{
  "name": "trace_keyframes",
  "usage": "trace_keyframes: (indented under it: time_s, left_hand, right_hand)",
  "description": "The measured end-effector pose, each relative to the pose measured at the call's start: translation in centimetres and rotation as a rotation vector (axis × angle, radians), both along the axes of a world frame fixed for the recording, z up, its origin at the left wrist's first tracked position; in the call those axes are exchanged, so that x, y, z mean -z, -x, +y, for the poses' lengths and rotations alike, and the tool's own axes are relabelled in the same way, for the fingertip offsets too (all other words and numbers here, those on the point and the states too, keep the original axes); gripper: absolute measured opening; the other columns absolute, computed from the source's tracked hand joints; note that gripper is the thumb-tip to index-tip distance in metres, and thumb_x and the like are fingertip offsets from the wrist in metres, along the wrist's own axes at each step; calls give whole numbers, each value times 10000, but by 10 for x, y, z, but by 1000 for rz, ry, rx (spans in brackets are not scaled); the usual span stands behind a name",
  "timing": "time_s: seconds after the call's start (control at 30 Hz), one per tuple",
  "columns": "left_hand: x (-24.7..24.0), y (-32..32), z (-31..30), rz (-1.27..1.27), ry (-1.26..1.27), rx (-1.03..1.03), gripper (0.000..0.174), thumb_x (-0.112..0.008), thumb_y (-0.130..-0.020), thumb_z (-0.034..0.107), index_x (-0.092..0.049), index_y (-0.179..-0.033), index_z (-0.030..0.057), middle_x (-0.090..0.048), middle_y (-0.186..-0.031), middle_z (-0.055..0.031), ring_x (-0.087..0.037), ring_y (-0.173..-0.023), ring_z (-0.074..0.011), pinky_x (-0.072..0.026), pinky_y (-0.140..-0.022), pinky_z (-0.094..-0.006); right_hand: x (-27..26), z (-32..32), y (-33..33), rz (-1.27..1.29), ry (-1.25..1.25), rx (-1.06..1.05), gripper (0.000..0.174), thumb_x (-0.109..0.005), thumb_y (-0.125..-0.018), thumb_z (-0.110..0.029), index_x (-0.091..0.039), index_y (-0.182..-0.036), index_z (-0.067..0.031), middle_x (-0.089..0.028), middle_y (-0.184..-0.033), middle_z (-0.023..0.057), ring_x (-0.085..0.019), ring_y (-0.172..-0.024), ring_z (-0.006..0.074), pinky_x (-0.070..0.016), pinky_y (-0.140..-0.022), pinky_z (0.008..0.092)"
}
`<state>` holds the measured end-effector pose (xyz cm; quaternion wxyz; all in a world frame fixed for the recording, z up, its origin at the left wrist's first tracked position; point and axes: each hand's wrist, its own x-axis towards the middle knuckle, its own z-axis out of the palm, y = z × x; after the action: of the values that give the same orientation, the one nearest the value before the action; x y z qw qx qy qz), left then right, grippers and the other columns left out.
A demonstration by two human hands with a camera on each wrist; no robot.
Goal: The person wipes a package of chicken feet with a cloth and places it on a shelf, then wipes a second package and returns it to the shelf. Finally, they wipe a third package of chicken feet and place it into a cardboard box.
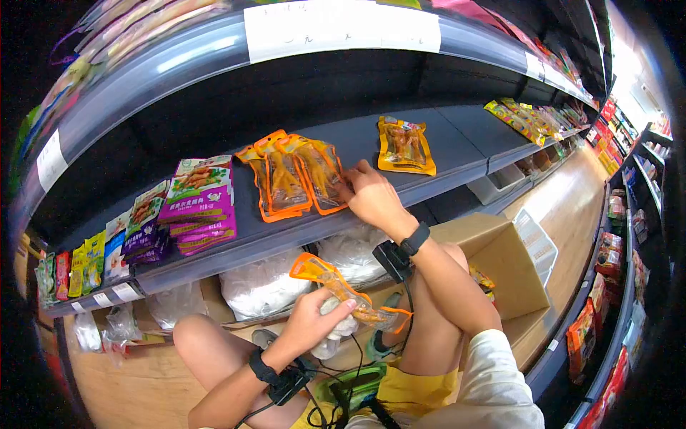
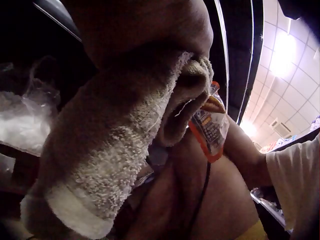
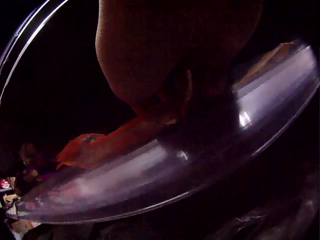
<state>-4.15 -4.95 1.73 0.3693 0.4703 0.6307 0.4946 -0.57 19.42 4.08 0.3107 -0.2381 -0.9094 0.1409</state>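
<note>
My left hand (image 1: pixel 311 325) holds a clear, orange-edged snack packet (image 1: pixel 343 289) above my lap, together with a white terry cloth (image 2: pixel 115 145) that hangs below the palm. Up on the shelf, my right hand (image 1: pixel 379 200) pinches the right edge of a matching orange-edged packet (image 1: pixel 318 175), whose contents look like chicken feet. That packet overlaps others of its kind (image 1: pixel 282 186) lying flat. In the right wrist view the fingers and orange edging (image 3: pixel 95 150) are dark, just behind the shelf's clear front strip (image 3: pixel 120 175).
Purple snack packets (image 1: pixel 200 207) are stacked left of the orange ones, and a yellow packet (image 1: pixel 406 146) lies to the right. Plastic-wrapped goods (image 1: pixel 264 282) fill the space under the shelf (image 1: pixel 457 136). An opened cardboard box (image 1: pixel 500 264) stands by my right knee.
</note>
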Motion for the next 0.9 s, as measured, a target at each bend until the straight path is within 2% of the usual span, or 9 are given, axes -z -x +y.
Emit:
trace_keyframes:
  time_s: [0.17,0.23,0.3,0.37,0.43,0.63,0.77,0.83,0.9]
  left_hand:
    - [-3,9,-2,-117,-58,-97,279,-637,-884,236,-657,-1020,-7,-689,-890,-85,-624,-833,-155,-480,-790,-309]
    - [-14,17,-6,-115,-81,-146,281,-623,-890,230,-642,-1027,-14,-667,-909,-73,-599,-866,-140,-463,-809,-297]
    - [-17,22,-7,-148,-227,-187,287,-614,-894,230,-633,-1039,-18,-656,-937,-77,-586,-891,-135,-454,-824,-294]
    - [-5,30,-4,-161,-268,-194,302,-581,-912,240,-614,-1066,-17,-644,-988,-72,-570,-934,-133,-443,-847,-298]
    - [-2,35,-2,-159,-281,-188,314,-566,-922,246,-605,-1087,-18,-643,-1004,-68,-569,-943,-136,-443,-850,-300]
    - [14,31,4,-356,-243,-132,427,-490,-967,321,-532,-1204,-32,-596,-1122,-62,-534,-1060,-143,-414,-921,-294]
    - [15,26,1,-349,-212,-94,389,-556,-933,286,-559,-1162,-29,-614,-1072,-71,-562,-999,-137,-441,-880,-292]
    - [6,29,-5,-89,-91,-58,343,-595,-912,245,-581,-1129,-20,-629,-1029,-61,-581,-943,-130,-458,-843,-284]
    - [-1,23,-5,-208,-170,-145,287,-630,-873,175,-599,-1080,-22,-640,-978,-53,-593,-886,-120,-478,-804,-283]
  right_hand:
    - [-26,-8,-15,219,55,-87,204,-567,-871,-186,-625,-928,1,-599,-896,193,-596,-816,400,-486,-716,466]
    - [-30,-28,-24,334,222,-413,234,-610,-873,-217,-643,-975,-9,-627,-867,128,-615,-722,227,-494,-648,325]
    - [-28,-59,-32,92,652,-731,351,-628,-883,-267,-579,-1137,-30,-610,-1002,74,-602,-776,123,-494,-666,265]
    - [-10,-80,-32,32,366,-954,522,-653,-862,-323,-484,-1218,19,-527,-1177,131,-602,-910,227,-493,-780,337]
    - [-16,-102,-41,13,579,-846,526,-665,-848,-343,-491,-1163,41,-555,-1139,145,-597,-945,271,-475,-838,365]
    - [-14,-105,-37,92,760,-575,407,-697,-842,-259,-532,-1101,8,-609,-928,85,-543,-887,137,-461,-810,320]
    - [-2,-120,-41,121,837,-450,285,-586,-920,-240,-541,-1076,-6,-605,-878,64,-526,-860,95,-459,-777,293]
    - [3,-120,-46,119,1033,-620,370,-474,-982,-310,-517,-1179,1,-593,-971,42,-534,-906,101,-461,-811,276]
    - [19,-111,-46,255,1329,-821,444,-423,-1001,-356,-489,-1248,8,-582,-1065,37,-534,-970,108,-460,-851,272]
